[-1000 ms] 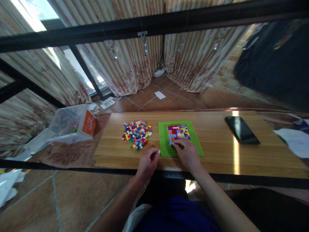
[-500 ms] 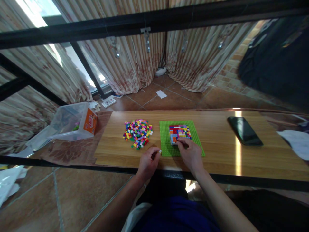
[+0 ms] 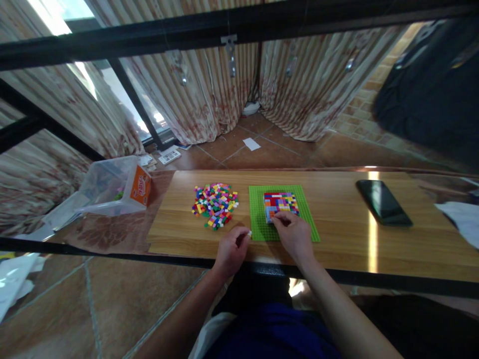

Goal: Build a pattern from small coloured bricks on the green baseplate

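Furthest left, one clear plastic tub (image 3: 112, 188) with an orange label lies tipped on its side, off the end of the one wooden tabletop (image 3: 337, 234); next comes one loose pile of small coloured bricks (image 3: 216, 204), too many to count, spread on the wood; nearer the person, the left hand (image 3: 230, 252) is curled almost closed, thumb and forefinger pinching one tiny white brick (image 3: 249, 233), which sits at the fingertips just beside the near left corner of the one green baseplate (image 3: 257, 215); on the far half of that plate stands one flat patch of joined bricks (image 3: 280, 203) in red, yellow, blue and purple; the right hand (image 3: 295, 237) rests over the plate's near half, fingers bent, their tips touching the patch's near edge; whether it grips a brick of its own I cannot tell; well apart to the right lies one black phone (image 3: 383, 202), face up; at the far right edge, one white sheet (image 3: 462, 219).
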The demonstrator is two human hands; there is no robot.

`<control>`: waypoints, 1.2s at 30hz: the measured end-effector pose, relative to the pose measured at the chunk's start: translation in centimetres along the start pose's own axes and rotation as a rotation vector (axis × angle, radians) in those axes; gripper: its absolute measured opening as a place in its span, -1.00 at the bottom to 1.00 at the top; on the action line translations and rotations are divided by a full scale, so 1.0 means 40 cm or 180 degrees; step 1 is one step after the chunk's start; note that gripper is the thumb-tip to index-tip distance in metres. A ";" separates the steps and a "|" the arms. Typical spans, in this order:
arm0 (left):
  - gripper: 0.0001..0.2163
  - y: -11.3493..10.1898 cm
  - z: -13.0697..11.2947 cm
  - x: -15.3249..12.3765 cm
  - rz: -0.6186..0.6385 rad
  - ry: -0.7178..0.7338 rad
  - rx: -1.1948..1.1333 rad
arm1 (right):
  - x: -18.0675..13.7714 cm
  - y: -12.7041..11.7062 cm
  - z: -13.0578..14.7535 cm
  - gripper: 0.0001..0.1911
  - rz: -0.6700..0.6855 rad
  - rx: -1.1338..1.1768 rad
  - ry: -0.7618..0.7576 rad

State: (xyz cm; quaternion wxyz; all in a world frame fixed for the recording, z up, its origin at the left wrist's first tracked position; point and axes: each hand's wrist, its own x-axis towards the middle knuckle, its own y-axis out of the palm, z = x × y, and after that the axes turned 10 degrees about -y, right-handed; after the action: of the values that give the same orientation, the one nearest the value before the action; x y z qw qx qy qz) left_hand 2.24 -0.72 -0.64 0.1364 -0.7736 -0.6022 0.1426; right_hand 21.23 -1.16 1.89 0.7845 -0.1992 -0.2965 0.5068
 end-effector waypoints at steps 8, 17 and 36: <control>-0.86 0.006 0.013 0.003 -0.0009 0.0054 -0.0018 | 0.018 -0.007 0.005 -0.80 0.0214 -0.0343 0.0080; -0.82 -0.002 -0.012 -0.003 0.0068 -0.0005 -0.0233 | -0.052 0.011 0.020 -0.75 0.0082 0.0372 -0.0379; -0.77 -0.001 0.012 -0.009 -0.0012 -0.0054 -0.0089 | -0.124 0.082 0.051 -0.75 0.0701 0.0117 -0.0913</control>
State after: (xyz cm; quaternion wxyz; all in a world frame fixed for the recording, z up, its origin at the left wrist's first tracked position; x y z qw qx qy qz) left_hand 1.92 -1.01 -1.04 0.1207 -0.7731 -0.6067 0.1405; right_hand 16.09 -4.34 0.10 0.6775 -0.1418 -0.3724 0.6182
